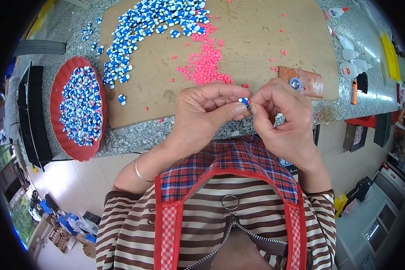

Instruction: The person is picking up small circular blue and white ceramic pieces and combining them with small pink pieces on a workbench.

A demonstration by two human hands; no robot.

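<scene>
My left hand [204, 114] pinches a small blue-and-white piece [244, 101] between thumb and forefinger. My right hand [283, 114] meets it from the right, fingertips closed on the same piece. Both hands hover over the near edge of the brown board [256, 27]. A heap of blue-and-white pieces [148, 27] lies at the board's far left. A pile of small pink bits [206, 63] sits just beyond my left hand.
A red oval dish [55, 96] full of finished blue-and-white pieces stands at the left on the grey stone counter [130, 137]. A rusty metal plate [307, 82] with a small ring lies by my right hand. White glue bottles [351, 67] stand at the far right.
</scene>
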